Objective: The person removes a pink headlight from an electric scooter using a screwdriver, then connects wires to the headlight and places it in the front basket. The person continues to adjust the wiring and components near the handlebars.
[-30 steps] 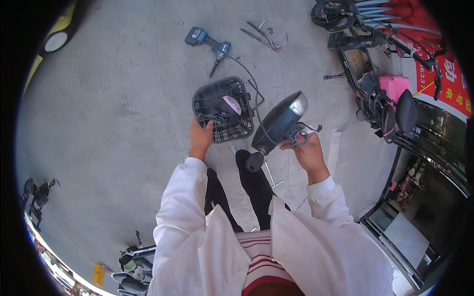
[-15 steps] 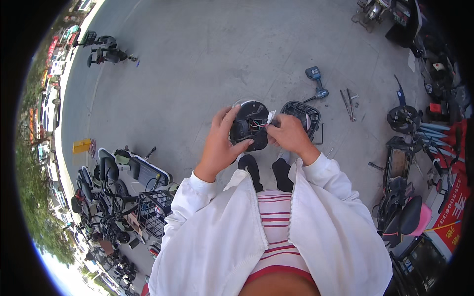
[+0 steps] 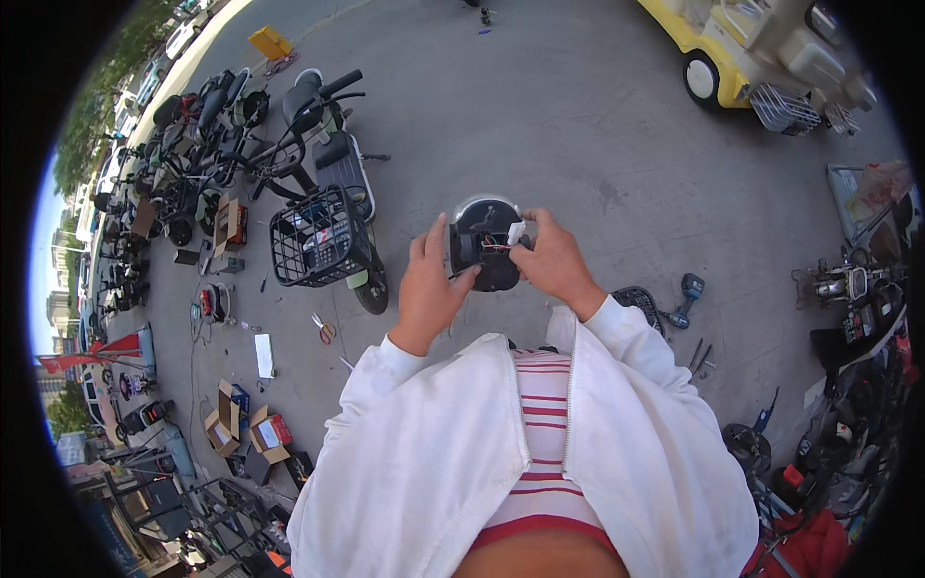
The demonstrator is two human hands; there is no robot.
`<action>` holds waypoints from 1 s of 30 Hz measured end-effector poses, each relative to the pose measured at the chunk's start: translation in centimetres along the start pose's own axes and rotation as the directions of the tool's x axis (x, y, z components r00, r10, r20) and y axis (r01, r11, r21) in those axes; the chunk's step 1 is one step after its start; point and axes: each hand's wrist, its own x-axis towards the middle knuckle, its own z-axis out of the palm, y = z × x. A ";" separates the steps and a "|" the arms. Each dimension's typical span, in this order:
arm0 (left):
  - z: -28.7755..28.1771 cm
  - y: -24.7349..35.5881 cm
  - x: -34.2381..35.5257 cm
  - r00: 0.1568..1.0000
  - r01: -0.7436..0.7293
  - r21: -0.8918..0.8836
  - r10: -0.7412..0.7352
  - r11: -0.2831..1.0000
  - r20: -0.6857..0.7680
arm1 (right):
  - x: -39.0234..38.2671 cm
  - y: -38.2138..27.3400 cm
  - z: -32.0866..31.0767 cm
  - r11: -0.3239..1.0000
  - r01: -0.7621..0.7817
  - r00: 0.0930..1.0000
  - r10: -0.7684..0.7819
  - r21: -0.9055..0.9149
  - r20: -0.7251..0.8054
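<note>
I look from far through the head camera, and at the far left I see a long row of parked scooters (image 3: 183, 144), standing close to one another; lower on this side lie open cardboard boxes (image 3: 224, 424) on the grey ground (image 3: 424, 116), and above them a white sheet (image 3: 263, 356) lies flat; a little further to the right is a pair of scissors (image 3: 325, 330) with orange handles; above the scissors stands one scooter nearer to me, which bears a black wire basket (image 3: 318, 236) on its front, with some small things inside; then comes the left hand (image 3: 429, 294), its fingers along the left side of a black lamp unit (image 3: 496, 270) and its thumb at the lower edge, so the grip is rather wide, but it is holding the unit; this lamp unit is in the middle of the view, in front of the white jacket (image 3: 414, 453), between both hands and above the ground; its open back faces up to me and shows thin coloured wires (image 3: 496, 245), with a white connector (image 3: 516, 232) at its right side; the right hand (image 3: 557, 260) has a narrower grip on the unit's right edge, with the thumb just beside the wires; whether this thumb presses also on the wires, I cannot tell; more to the right, a dark basket (image 3: 638, 303) lies on the ground, partly hidden by the sleeve, and near it a blue and black power drill (image 3: 686, 301); below the drill lie some slim hand tools (image 3: 701, 356); at the upper right stands a yellow cart (image 3: 732, 48) with a white wheel.
</note>
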 end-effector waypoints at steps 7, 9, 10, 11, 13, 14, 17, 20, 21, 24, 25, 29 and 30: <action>-8.2 -9.5 -6.9 0.950 0.275 -0.341 -0.309 0.899 -0.049 | 2.2 -4.3 13.0 0.977 0.199 0.958 -0.177 -0.079 0.226; -10.0 -12.3 -8.5 0.959 0.194 -0.321 -0.248 0.927 -0.139 | 2.4 -6.4 16.3 0.986 0.164 0.936 -0.143 -0.037 0.323; -11.1 -13.4 -9.2 0.961 0.157 -0.278 -0.211 0.948 -0.177 | 2.4 -7.5 17.8 0.990 0.141 0.922 -0.125 -0.019 0.368; -12.0 -14.6 -9.7 0.963 0.122 -0.233 -0.172 0.965 -0.208 | 2.5 -8.3 19.4 0.993 0.114 0.906 -0.103 -0.002 0.410; -13.3 -16.3 -9.8 0.930 0.056 -0.095 -0.087 0.994 -0.358 | 3.1 -9.7 22.3 0.989 0.137 0.881 -0.095 -0.058 0.463; -13.9 -16.9 -9.7 0.906 0.031 -0.018 -0.036 0.999 -0.422 | 3.2 -10.4 23.5 0.985 0.149 0.868 -0.089 -0.084 0.488; -15.4 -18.3 -9.3 0.917 0.128 0.191 -0.042 0.973 -0.397 | 3.4 -12.4 26.9 0.982 0.146 0.840 -0.058 -0.120 0.540; -16.1 -21.1 -8.4 0.903 0.167 0.259 -0.042 0.951 -0.427 | 4.5 -13.0 29.6 0.974 0.196 0.813 -0.099 -0.109 0.574; -16.5 -21.7 -8.1 0.898 0.168 0.264 -0.037 0.950 -0.438 | 5.0 -13.6 30.3 0.974 0.194 0.805 -0.090 -0.116 0.586; -17.4 -23.3 -6.7 0.882 0.173 0.283 -0.020 0.943 -0.471 | 6.8 -14.7 32.3 0.953 0.278 0.785 -0.152 -0.122 0.601; -17.4 -23.8 -6.1 0.877 0.176 0.289 -0.017 0.941 -0.480 | 7.8 -14.2 33.4 0.924 0.364 0.773 -0.230 -0.116 0.592; -18.1 -26.9 -3.7 0.861 0.218 0.303 -0.037 0.928 -0.507 | 11.3 -15.3 36.7 0.882 0.457 0.715 -0.287 -0.116 0.637; -18.5 -28.1 -3.1 0.845 0.251 0.225 -0.100 0.941 -0.525 | 12.1 -15.9 37.5 0.872 0.481 0.696 -0.316 -0.092 0.645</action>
